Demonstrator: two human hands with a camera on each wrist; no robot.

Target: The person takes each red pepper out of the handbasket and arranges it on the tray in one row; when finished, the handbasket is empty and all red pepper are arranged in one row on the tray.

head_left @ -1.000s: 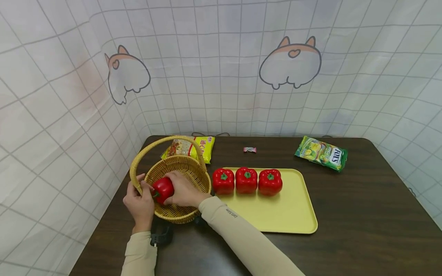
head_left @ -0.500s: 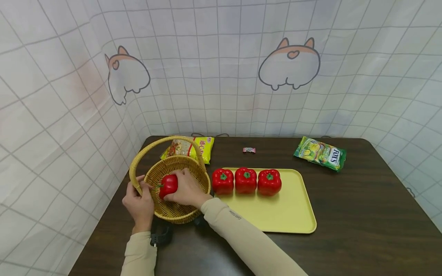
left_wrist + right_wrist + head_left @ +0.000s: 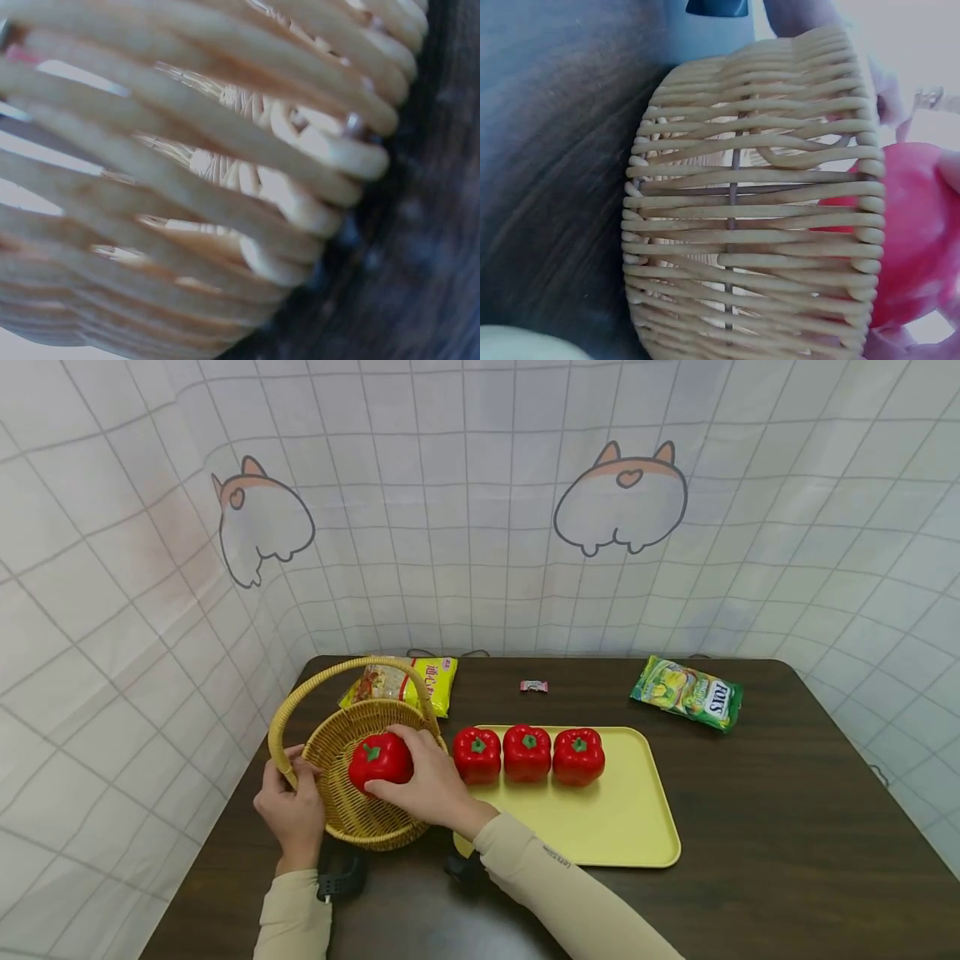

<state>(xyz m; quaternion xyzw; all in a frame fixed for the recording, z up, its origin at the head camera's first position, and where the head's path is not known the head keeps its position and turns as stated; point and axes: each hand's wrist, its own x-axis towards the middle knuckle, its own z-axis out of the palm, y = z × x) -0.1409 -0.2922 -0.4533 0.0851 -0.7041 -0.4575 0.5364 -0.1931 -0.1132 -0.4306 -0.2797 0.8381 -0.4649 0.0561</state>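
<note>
In the head view a wicker basket (image 3: 363, 833) with a tall arched handle stands at the left of the table. My left hand (image 3: 291, 802) grips its left rim near the foot of the handle. My right hand (image 3: 429, 781) holds a red bell pepper (image 3: 380, 760) over the basket opening, thumb on the near side and fingers on the far side, green stem upward. In the right wrist view the red pepper (image 3: 913, 232) shows at the rim of the woven wall (image 3: 750, 199). The left wrist view has only the basket's weave (image 3: 172, 172), close and blurred.
A yellow tray (image 3: 600, 831) right of the basket bears three red bell peppers (image 3: 527, 753) in a row. Behind lie a yellow food packet (image 3: 435, 681), a small wrapped candy (image 3: 534, 686) and a green FOX'S bag (image 3: 686, 693). A grid-patterned cloth (image 3: 465, 527) hangs behind the table.
My right hand has moved right and up with the pepper, from beside the left hand to over the basket's middle; its stem has turned from sideways to upward. The left hand keeps its grip.
</note>
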